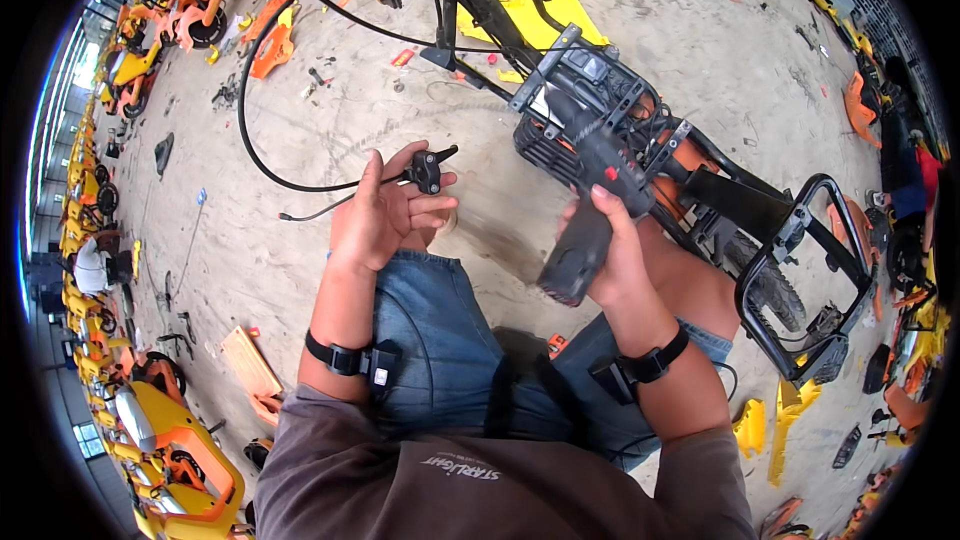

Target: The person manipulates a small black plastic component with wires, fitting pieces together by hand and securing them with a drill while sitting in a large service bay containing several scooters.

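My left hand (385,210) holds a small black switch part (428,171) between thumb and fingers; a black cable (262,145) runs from it and loops over the concrete floor toward the bike frame. My right hand (610,250) grips the handle of a black cordless power drill (590,200), whose nose points up at the black battery box (570,105) on a stripped black bicycle frame (700,190). Both wrists wear black straps. My knees in blue denim shorts sit below the hands.
A black rear rack (810,280) and tyre stand at right. Yellow and orange plastic panels (545,5) lie scattered on the concrete. Rows of yellow-orange bikes (100,270) line the left edge. A wooden block (250,360) lies near my left elbow.
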